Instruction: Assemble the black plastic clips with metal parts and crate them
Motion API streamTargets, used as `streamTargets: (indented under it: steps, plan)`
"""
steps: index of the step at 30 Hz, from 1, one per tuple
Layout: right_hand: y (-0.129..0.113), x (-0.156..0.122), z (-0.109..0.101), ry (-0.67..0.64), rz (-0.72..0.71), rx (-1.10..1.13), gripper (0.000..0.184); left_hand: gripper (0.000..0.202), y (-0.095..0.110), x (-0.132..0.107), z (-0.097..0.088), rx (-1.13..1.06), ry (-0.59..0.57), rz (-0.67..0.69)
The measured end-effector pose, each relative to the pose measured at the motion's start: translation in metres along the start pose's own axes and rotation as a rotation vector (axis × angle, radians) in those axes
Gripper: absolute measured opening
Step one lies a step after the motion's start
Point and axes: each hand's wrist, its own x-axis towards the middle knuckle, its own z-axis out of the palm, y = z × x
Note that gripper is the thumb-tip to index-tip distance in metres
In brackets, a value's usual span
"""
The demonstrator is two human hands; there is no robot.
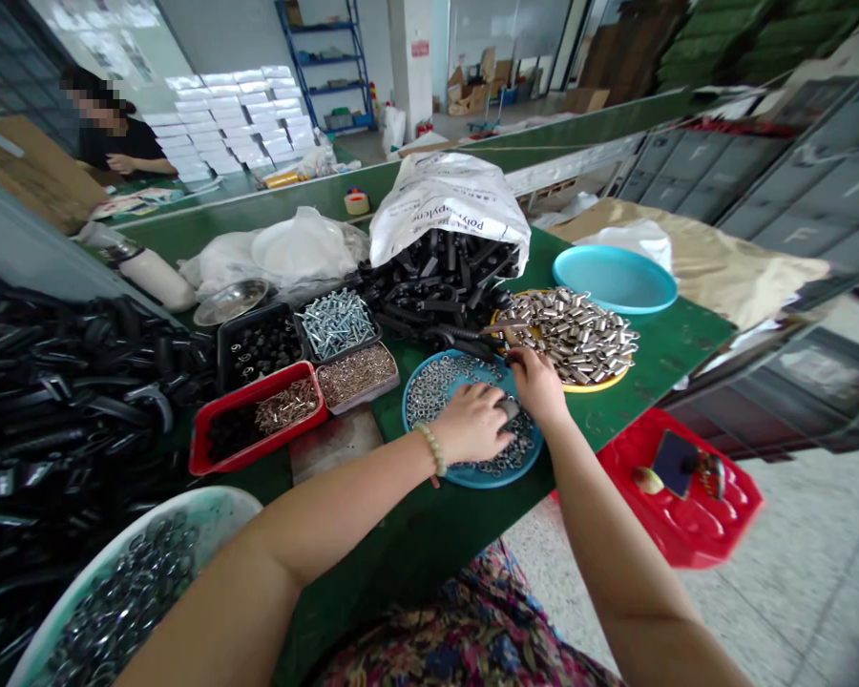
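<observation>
My left hand (pixel 476 422), a beaded bracelet at its wrist, lies over a round blue tray (pixel 413 420) of small metal nuts (pixel 433 384). Its fingers are spread and touch the nuts; something grey shows at one fingertip. At the tray's far right edge is my right hand (pixel 538 384), its fingers curled together. Whatever they hold is hidden. Just beyond those fingers lies a black-handled part (pixel 465 341) with a brownish flat piece (pixel 505 326). A yellow-rimmed tray (pixel 594 386) heaped with metal sleeves (pixel 579 334) stands beside my right hand.
Black parts (pixel 436 272) spill from a white sack (pixel 450 196). Left are boxes of screws (pixel 336 324) and small pins (pixel 358 372), a red bin (pixel 258 444), black parts (pixel 57 401) and a tub (pixel 50 630). A blue lid (pixel 616 279) and red stool (pixel 687 515) are right. Another person (pixel 121 138) sits far left.
</observation>
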Motion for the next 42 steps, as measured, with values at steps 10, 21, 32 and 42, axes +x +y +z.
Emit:
streamTargets:
  steps: [10, 21, 32, 42]
  plan:
    - [0.001, 0.013, -0.014, -0.108, -0.02, 0.097, 0.024, 0.032, 0.001, 0.011, 0.018, 0.051, -0.08, 0.16]
    - [-0.066, -0.032, -0.028, -0.18, -0.171, 0.183, 0.025, 0.021, -0.047, -0.059, -0.004, -0.027, -0.004, -0.072]
    - [-0.079, -0.047, -0.002, -0.302, -0.234, -0.074, 0.022, 0.019, -0.038, -0.088, -0.028, -1.16, 0.34, -0.702]
    - [-0.195, -0.109, -0.018, -0.605, -0.275, 0.638, 0.026, 0.031, -0.027, -0.168, -0.068, -1.742, 0.499, -0.928]
